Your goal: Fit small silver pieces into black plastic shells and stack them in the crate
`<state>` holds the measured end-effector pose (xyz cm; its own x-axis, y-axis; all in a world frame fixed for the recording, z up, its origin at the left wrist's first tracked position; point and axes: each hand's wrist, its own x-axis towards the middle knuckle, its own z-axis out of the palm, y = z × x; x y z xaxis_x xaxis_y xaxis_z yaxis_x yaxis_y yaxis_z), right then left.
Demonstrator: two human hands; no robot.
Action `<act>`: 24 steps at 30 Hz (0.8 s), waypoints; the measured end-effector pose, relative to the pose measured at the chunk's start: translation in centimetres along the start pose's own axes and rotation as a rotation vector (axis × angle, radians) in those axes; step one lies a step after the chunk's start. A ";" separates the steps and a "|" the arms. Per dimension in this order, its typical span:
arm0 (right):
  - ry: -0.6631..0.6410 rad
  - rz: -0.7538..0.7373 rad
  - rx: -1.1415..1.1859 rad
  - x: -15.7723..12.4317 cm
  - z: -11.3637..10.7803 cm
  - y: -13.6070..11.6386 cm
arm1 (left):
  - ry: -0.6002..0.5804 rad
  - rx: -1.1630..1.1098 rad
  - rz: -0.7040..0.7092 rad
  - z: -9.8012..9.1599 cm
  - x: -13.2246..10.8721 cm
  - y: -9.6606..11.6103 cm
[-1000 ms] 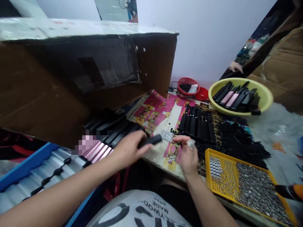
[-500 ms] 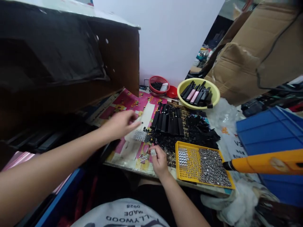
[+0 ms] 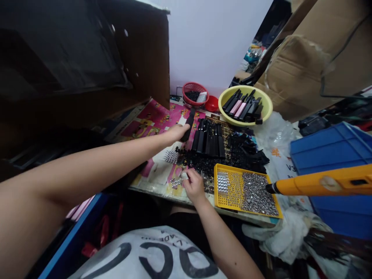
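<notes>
My left hand [image 3: 176, 134] grips a long black plastic handle-like piece [image 3: 189, 124] at the left end of a row of similar black pieces [image 3: 208, 139]. The piece stands tilted, its narrow end pointing away from me. Closer to the table's front edge, my right hand [image 3: 194, 186] is closed, thumb and fingers curled together. A small pale bit shows at its fingertips, too small to name. Just left of those fingers lie a few small silver parts [image 3: 175, 182]. Behind them is a cluster of silver parts [image 3: 171, 156], beside scattered small black parts [image 3: 203, 164].
A yellow tray [image 3: 232, 209] of metal screws sits at right, with an orange power screwdriver [image 3: 319, 182] above its right side. Farther back are a yellow basin [image 3: 222, 95] of black and pink pieces and a red basket [image 3: 186, 91]. A cardboard box [image 3: 151, 66] overhangs the left.
My left hand has reached forward and right from over the table and taken hold of a black handle-like piece. My right hand stays near the silver parts. The view has shifted slightly.
</notes>
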<state>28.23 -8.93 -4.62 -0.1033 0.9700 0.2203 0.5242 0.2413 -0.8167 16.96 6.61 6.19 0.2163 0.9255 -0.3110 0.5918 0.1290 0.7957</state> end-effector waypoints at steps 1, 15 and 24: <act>-0.005 0.002 -0.010 0.0 0.0 -0.2 | 0.001 -0.068 0.016 -0.7 -1.5 -0.2; -0.501 -0.078 -0.508 2.7 1.2 -2.8 | -0.133 -0.790 -0.200 0.6 -17.3 -10.9; -0.061 0.210 0.416 3.5 0.5 -4.1 | -0.163 -1.049 -0.339 1.4 -17.9 -10.7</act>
<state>25.34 -6.51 -0.77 -0.0876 0.9961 0.0061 0.1569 0.0199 -0.9874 7.80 -11.81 2.50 0.3128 0.7372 -0.5989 -0.2930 0.6747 0.6775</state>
